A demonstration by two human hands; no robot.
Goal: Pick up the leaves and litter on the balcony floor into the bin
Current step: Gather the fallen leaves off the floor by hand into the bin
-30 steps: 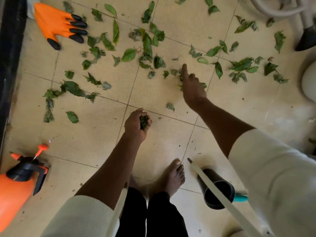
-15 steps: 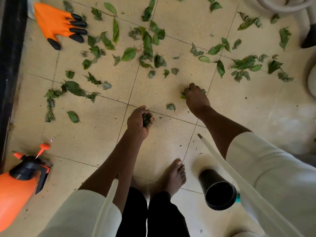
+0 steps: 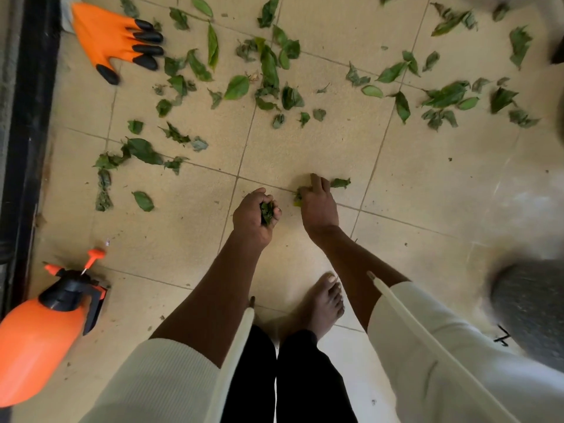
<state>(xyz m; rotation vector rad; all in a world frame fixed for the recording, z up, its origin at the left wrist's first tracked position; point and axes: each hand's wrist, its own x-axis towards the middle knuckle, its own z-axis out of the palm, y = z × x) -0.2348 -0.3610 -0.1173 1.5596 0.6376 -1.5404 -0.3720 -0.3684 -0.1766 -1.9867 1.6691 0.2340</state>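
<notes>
Far left to far right, most leaves (image 3: 268, 68) are on the floor, not yet binned. My left hand (image 3: 254, 215) grips a leaf wad; right hand (image 3: 319, 203) pinches a few. Bin (image 3: 531, 303) near right, blurred. Approx. early stage.

A garden glove (image 3: 113, 41) lies on the tiled floor (image 3: 427, 184) at the upper left of the frame, just beside a door track (image 3: 30, 117) that runs down the left edge. A pressure sprayer (image 3: 45, 325) lies at the lower left, well below the glove. Loose leaves (image 3: 268, 68) are scattered across the upper half, from beside the glove to the upper right. At centre, the left hand (image 3: 253, 215) holds a clump of leaves (image 3: 267, 211), with the right hand (image 3: 319, 203) just to its right, fingers on a few leaves (image 3: 340, 182) on the floor. A bare foot (image 3: 323, 303) stands below the hands. A blurred bin (image 3: 531, 306) sits at the right edge.
</notes>
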